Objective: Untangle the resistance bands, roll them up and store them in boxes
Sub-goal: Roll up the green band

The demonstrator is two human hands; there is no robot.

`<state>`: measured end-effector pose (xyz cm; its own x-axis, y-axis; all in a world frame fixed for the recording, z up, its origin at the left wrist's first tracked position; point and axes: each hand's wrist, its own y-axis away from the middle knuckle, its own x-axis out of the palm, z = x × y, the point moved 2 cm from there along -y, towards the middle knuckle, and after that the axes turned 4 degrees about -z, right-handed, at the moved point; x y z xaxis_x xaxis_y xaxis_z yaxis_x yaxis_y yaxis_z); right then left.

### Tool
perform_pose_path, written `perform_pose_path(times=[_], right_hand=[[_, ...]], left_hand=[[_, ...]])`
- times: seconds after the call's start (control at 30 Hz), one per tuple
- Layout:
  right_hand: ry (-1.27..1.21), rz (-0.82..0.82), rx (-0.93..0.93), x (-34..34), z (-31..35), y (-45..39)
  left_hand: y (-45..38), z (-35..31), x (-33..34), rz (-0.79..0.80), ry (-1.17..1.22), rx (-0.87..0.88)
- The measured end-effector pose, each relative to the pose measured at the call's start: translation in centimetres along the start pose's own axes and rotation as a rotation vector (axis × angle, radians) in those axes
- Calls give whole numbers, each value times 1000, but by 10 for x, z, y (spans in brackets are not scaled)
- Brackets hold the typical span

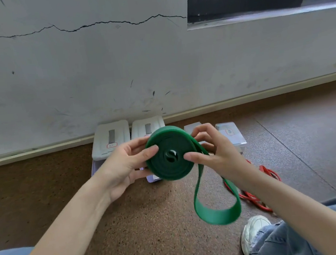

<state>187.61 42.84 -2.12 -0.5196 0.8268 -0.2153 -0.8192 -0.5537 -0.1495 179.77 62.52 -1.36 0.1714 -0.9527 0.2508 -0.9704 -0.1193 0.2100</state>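
Green resistance band (171, 154), in the head view, is mostly wound into a flat coil held up in front of the person, above the brown floor (152, 222), with its unwound tail hanging down as a loop on the right side. The left hand (123, 165) pinches the coil's left edge, thumb on the near face and fingers curled behind. The right hand (213, 151) grips the right edge the same way, thumb pressing the face near the centre hole, where the tail leaves the coil.

Behind the coil, four boxes stand along the wall: two with white lids (112, 139) on the left, two clear boxes (230, 135) on the right. A red band (255, 197) lies loose on the floor beside the right forearm.

The risk, as I judge it, is the coil springing open: the rubber stores tension, and if either thumb eases off while turning, the layers could telescope or unwind. The hanging loop may also twist, or drag into the red band and tangle again.
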Motion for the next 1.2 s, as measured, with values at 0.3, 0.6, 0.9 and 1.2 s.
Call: perform_pose_path(times=[0.3,0.6,0.9,1.2], right_hand=[[219,78,-81,-5,-2,8],[-41,-82,108,-21,-9,6],[376,32,-88,-28,-18,27],[20,-119,110,-87,-24,31]], left_hand=[[-5,15,15,127,-498,61],[-20,5,20,18,-171,34],[-24,20,54,285,-747,-29],[-57,6,84,204,-534,-26]])
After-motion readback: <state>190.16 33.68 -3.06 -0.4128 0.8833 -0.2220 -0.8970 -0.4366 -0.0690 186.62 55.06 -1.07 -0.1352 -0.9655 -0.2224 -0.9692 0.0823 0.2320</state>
